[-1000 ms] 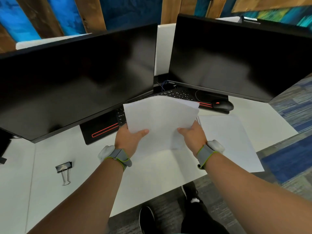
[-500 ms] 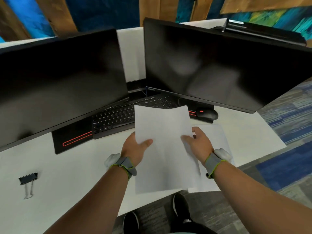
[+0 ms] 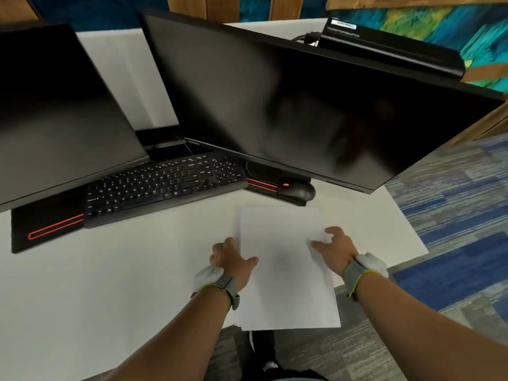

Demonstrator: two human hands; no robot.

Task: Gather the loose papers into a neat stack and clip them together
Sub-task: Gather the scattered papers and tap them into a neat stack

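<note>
Paper stack (image 3: 286,270) on white desk (image 3: 110,270) nr front edge, below keyboard (image 3: 165,185). I see L hand (image 3: 231,259) gripping left edge, R hand (image 3: 336,250) fingers pressing top sheet, prob. not clenched; motion blur.

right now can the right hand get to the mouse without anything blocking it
Probably yes. The mouse sits just beyond the far edge of the papers, on which the right hand rests. Only bare desk lies between them, though the hand would have to let go of the sheets.
</note>
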